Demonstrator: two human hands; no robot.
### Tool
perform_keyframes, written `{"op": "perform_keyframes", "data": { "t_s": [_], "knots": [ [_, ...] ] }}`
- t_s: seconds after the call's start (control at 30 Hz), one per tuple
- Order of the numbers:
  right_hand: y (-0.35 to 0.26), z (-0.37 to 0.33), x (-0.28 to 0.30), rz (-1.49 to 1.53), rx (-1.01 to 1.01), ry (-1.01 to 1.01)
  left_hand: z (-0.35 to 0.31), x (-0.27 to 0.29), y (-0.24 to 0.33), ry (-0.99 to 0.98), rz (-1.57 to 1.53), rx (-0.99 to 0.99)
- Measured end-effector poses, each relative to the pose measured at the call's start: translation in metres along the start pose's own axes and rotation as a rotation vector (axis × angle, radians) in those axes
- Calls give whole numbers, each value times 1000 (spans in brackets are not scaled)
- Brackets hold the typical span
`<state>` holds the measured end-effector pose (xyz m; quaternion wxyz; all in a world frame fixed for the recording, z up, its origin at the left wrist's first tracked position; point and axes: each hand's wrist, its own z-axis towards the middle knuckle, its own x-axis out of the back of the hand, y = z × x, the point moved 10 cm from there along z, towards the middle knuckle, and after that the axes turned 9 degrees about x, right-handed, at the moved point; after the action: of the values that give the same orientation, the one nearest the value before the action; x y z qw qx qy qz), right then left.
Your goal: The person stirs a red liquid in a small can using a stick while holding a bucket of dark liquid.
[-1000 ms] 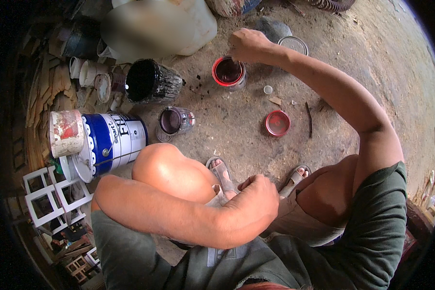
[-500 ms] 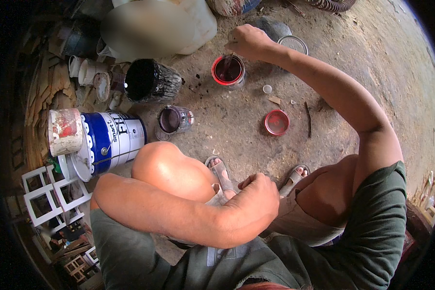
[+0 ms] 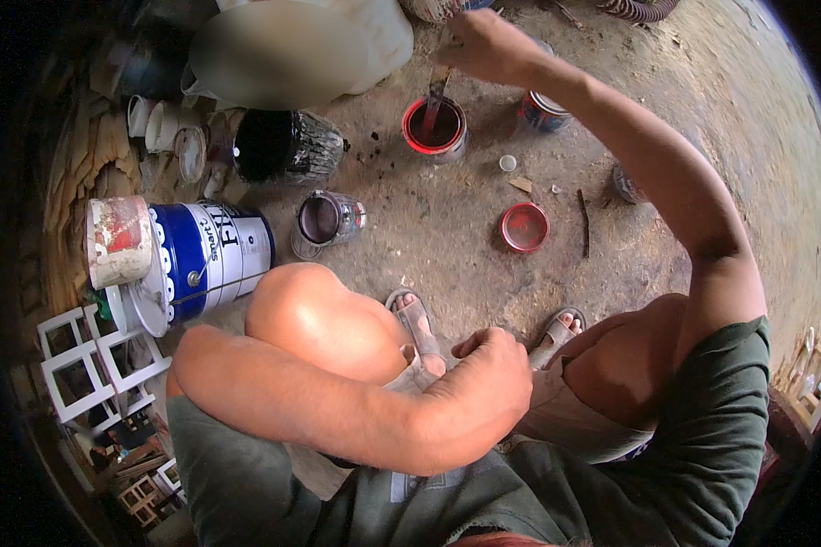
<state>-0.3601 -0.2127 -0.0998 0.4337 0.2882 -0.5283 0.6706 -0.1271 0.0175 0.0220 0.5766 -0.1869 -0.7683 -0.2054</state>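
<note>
Right hand (image 3: 485, 44): we grip a paint-wet stick (image 3: 435, 98).
Stick position: slanting down over the mouth of the red-rimmed can (image 3: 419, 144), which stands on the floor (image 3: 483, 283).
Left hand (image 3: 494, 376): we curl its fingers; whether they hold anything, we cannot tell.
Red-coated lid (image 3: 524, 228): flat on the floor, nearer us than the can.

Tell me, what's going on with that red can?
The person's right hand holds a stick-like tool, its lower end inside the red-rimmed can, which holds dark liquid. The left hand is curled; whether it holds anything is unclear. A red lid or dish lies on the ground.
</note>
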Motion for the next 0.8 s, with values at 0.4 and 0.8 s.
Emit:
{"op": "perform_keyframes", "data": {
  "t_s": [0.4,0.8],
  "knots": [
    [-32,-10,103,-31,-128,147,-36,28,-25,297,46,-132],
    [-41,-25,-98,-618,328,-272,-32,38,-16,346,109,-218]
  ]
}}
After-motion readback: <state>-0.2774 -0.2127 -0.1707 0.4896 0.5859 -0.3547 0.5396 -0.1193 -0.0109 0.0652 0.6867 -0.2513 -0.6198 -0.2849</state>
